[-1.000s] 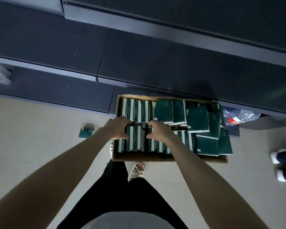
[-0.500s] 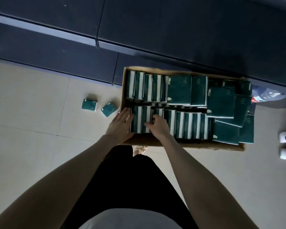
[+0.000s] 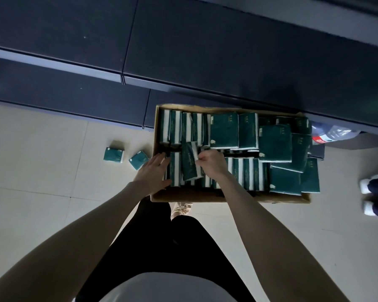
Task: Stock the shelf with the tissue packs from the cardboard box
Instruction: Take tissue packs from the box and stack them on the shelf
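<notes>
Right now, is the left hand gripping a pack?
No, the left hand lies flat with straight fingers against the row in the box; only the right hand pinches a pack.

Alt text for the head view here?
The right hand pinches one green tissue pack, tilted up out of the near row of a cardboard box on the floor; the left hand lies flat against that row's end. Two loose packs lie on the tiles left of the box.

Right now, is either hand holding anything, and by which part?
The right hand pinches one tissue pack by its right edge. The left hand, fingers straight, only touches the neighbouring packs.
</notes>
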A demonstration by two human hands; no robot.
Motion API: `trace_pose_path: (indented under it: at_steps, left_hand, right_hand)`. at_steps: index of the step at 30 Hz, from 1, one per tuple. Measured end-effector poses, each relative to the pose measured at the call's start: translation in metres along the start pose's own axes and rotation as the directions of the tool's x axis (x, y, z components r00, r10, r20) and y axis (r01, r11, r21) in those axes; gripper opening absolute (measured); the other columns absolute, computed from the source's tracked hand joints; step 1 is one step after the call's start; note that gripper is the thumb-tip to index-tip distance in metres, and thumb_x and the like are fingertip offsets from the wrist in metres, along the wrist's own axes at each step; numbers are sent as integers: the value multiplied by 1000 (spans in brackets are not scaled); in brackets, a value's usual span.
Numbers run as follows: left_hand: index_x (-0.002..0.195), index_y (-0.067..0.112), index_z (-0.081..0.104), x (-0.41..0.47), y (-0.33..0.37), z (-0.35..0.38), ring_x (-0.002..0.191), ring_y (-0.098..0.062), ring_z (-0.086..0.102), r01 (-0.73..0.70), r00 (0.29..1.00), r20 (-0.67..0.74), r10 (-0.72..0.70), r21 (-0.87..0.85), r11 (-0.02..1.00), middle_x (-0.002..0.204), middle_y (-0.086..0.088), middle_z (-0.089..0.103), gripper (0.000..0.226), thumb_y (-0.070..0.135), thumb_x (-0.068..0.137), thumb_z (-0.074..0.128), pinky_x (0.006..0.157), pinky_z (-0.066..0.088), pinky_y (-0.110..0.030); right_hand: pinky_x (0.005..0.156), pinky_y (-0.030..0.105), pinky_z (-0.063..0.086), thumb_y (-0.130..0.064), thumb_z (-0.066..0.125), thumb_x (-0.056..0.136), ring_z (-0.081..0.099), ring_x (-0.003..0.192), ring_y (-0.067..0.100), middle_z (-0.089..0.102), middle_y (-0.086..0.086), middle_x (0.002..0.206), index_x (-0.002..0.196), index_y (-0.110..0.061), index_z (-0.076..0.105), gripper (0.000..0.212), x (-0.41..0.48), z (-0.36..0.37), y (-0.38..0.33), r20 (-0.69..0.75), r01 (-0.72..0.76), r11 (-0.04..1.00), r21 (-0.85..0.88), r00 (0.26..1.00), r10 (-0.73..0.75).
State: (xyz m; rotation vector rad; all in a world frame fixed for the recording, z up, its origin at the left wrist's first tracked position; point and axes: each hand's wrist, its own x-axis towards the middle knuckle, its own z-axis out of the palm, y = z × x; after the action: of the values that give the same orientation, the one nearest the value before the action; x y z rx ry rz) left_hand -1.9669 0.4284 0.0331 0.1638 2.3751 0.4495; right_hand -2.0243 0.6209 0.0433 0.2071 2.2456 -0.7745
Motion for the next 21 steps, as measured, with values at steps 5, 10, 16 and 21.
trace_pose_path:
  at_steps: [5,10,16,21]
  left_hand:
    - [148,15,27,2,17,-46,138,-27,30,-15,992,-130,5,-74,997,153,-8,29,76,37,87,65,112,30,-42]
    - [144,17,33,-1,49,-125,129,-24,44,-152,968,-241,72,-332,931,141,-4,47,79,25,79,77,103,35,-30]
    - [126,13,53,-19,90,-223,105,-16,60,-333,899,-403,173,-370,867,114,1,64,60,13,73,81,96,45,-30]
    - [109,4,60,-36,118,-291,93,-20,67,-406,832,-531,159,-387,828,99,-4,69,46,10,69,83,88,54,-37]
  right_hand:
    - [76,20,47,-8,59,89,64,94,17,70,5,106,103,-7,73,20,-21,-60,-25,3,146,989,-20,989,-146]
    - [87,31,44,-6,59,89,63,102,27,69,14,108,103,1,71,19,-52,-133,-67,-57,310,950,-45,948,-313]
    - [83,18,39,-13,60,92,58,93,8,67,-4,101,104,-12,71,17,-92,-220,-124,-125,463,873,-155,867,-482]
    - [83,22,42,-34,59,93,60,98,7,67,-10,103,102,-20,68,20,-131,-281,-166,-198,536,825,-175,802,-563]
